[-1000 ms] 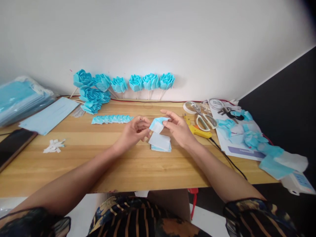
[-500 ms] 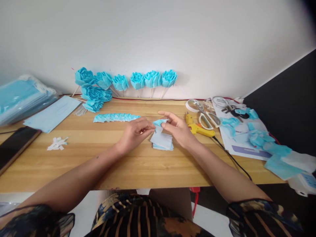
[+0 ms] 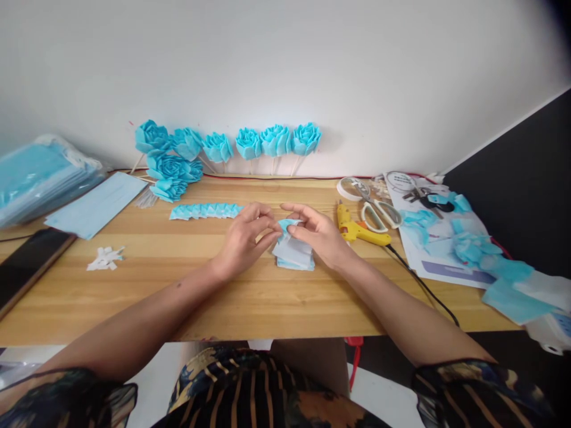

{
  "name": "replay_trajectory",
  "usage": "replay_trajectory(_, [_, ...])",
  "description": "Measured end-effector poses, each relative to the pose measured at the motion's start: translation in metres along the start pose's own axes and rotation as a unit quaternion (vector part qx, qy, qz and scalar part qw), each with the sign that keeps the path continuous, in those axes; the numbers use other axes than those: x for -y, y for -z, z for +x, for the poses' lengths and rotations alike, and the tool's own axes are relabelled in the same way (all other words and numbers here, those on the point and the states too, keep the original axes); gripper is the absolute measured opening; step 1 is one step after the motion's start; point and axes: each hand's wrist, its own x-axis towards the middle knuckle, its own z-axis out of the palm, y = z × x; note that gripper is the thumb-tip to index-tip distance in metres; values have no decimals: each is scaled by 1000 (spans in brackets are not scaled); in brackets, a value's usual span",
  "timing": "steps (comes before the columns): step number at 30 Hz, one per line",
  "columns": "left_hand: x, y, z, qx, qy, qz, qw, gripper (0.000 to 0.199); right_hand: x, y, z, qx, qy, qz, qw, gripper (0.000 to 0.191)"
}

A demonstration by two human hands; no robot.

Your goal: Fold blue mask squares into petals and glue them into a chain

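Right fingers (image 3: pixel 302 233) clamped on part-folded sheet (image 3: pixel 288 222), left fingers (image 3: pixel 267 239) beside it, grip unclear | near, under sheet: flat stack (image 3: pixel 297 260) seemingly left unfolded | farther left: folded row (image 3: pixel 205 211) | far: flowers (image 3: pixel 218 147) apparently finished

Flowers (image 3: pixel 276 141) by the wall (image 3: pixel 379 71), phone (image 3: pixel 31 264) left, glue gun (image 3: pixel 368 234) right of sheets (image 3: pixel 295 257)

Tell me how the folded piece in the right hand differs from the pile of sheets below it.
The folded piece is bent over, while the pile of sheets lies flat. The folded piece is pinched in the right hand; the pile rests on the table. The folded piece shows mainly blue, the pile a whitish top. Both look thin and sheet-like.
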Motion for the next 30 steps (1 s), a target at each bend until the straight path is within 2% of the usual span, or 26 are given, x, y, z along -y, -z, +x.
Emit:
replay_trajectory(14, [1, -3, -1, 6, 31, -24, 999, 12, 2, -2, -2, 24, -3, 0, 1000, 42])
replay_trajectory(20, [-1, -4, -1, 0, 35, -52, 998, 12, 2, -2, -3, 25, 5, -52, 998, 49])
replay_trajectory(23, [2, -7, -3, 1, 90, -106, 990, 7, 1, -2, -2, 10, 23, -72, 997, 48])
replay_trajectory(27, [9, -9, -5, -1, 211, -256, 943, 35, -3, 0, 1, -17, 30, -64, 997, 48])
replay_trajectory(30, [11, -7, -3, 7, 260, -295, 919, 39, -3, 2, 2, -15, 15, -66, 998, 50])
